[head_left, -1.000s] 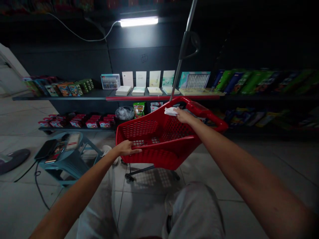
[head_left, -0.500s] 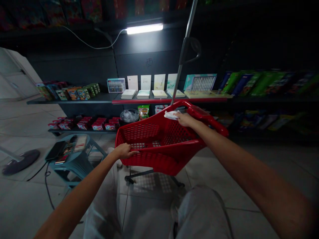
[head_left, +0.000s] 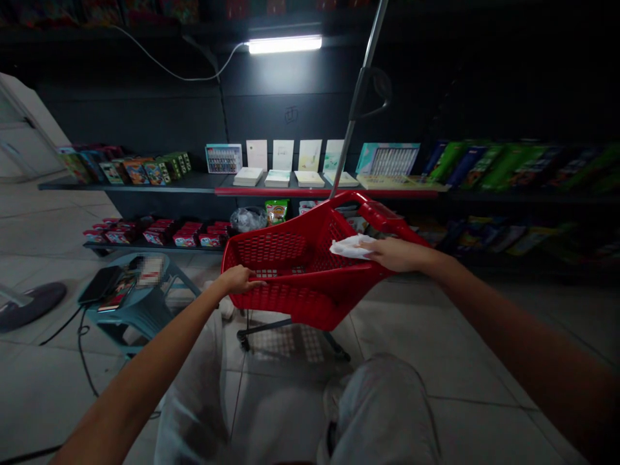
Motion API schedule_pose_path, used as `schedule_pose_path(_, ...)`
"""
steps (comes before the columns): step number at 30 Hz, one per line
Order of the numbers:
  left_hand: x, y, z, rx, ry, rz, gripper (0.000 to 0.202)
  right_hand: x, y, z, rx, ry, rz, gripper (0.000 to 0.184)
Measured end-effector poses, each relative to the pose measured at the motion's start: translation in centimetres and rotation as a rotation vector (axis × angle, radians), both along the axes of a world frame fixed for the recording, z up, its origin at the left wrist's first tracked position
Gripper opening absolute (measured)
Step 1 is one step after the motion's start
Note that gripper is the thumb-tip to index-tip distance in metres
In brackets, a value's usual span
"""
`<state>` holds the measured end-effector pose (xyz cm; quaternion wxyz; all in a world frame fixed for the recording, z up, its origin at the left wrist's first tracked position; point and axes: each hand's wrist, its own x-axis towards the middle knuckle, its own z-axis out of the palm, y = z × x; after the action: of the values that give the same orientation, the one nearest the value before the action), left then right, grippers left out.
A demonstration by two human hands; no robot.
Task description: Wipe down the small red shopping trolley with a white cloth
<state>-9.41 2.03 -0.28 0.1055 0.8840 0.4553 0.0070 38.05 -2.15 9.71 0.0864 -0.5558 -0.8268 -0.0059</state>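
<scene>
The far part of the red shopping cart (head_left: 310, 303) is hard to make out: the right end of its handle (head_left: 387, 218) is covered by the right forearm, and its basket floor is only partly seen past the near wall. The foot of a metal pole (head_left: 372, 39) is hidden behind the cart, and its top is cut off by the upper edge. Goods at the far right of the shelf (head_left: 276, 192) are lost in shadow, and items on the blue stool (head_left: 148, 313) are partly pixelated. The cart is placed in front of the shelf, between the two forearms. The left arm is stretched up from the lower left, and the near rim is clasped by the left hand (head_left: 241, 279), with the fingers bent over it. The right arm is extended from the lower right; a crumpled white cloth (head_left: 352, 247) is pinched by the right hand (head_left: 394, 254), its fingertips partly concealed. Whether the cart is touched by the cloth cannot be told. The hands are held well apart.
</scene>
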Motion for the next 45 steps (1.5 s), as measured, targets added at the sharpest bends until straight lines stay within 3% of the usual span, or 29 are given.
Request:
schedule_pose_path(4, 0.3, 1.1, -0.1, 0.007, -0.006, -0.023, 0.068, 1.2, -3.4, 0.5, -0.103, 0.043, 0.118, 0.047)
schedule_pose_path(7, 0.6, 1.7, -0.4, 0.013, 0.007, -0.003, 0.066, 0.2, -5.5, -0.3, 0.061, 0.033, 0.121, 0.049)
schedule_pose_path(11, 1.0, 1.7, -0.3, 0.046, 0.040, 0.093, 0.065, -1.5, -6.9, -1.8, 0.282, -0.037, 0.012, 0.045)
schedule_pose_path(17, 0.8, 1.4, 0.0, 0.048, 0.014, 0.209, 0.065, -3.7, -7.5, -2.7, 0.428, -0.041, -0.050, 0.041)
schedule_pose_path(23, -0.3, 2.2, -1.5, 0.240, -0.102, 0.135, 0.042, -5.8, -7.3, -3.7, 0.496, 0.012, -0.072, 0.043)
schedule_pose_path(29, -0.4, 3.1, -2.6, 0.282, -0.158, 0.372, 0.031, -8.3, -6.5, -4.5, 0.560, 0.093, -0.116, 0.043)
schedule_pose_path(35, 0.2, 4.2, -1.9, 0.261, -0.198, 0.487, 0.025, -9.8, -5.2, -5.2, 0.596, 0.143, -0.138, 0.042)
schedule_pose_path(37, 0.8, 4.2, -1.0, 0.280, -0.251, 0.407, 0.024, -10.2, -4.9, -5.5, 0.604, 0.162, -0.149, 0.043)
schedule_pose_path(40, 3.0, 3.7, 0.9, 0.273, -0.408, 0.084, 0.031, -10.8, -4.5, -6.0, 0.634, 0.220, -0.151, 0.048)
schedule_pose_path(42, 5.4, 3.2, 2.2, 0.146, -0.504, -0.103, 0.034, -11.0, -4.4, -6.3, 0.653, 0.260, -0.140, 0.053)
schedule_pose_path(45, 9.9, 2.7, 3.8, 0.015, -0.583, -0.146, 0.044, -11.1, -4.3, -7.1, 0.656, 0.287, -0.120, 0.058)
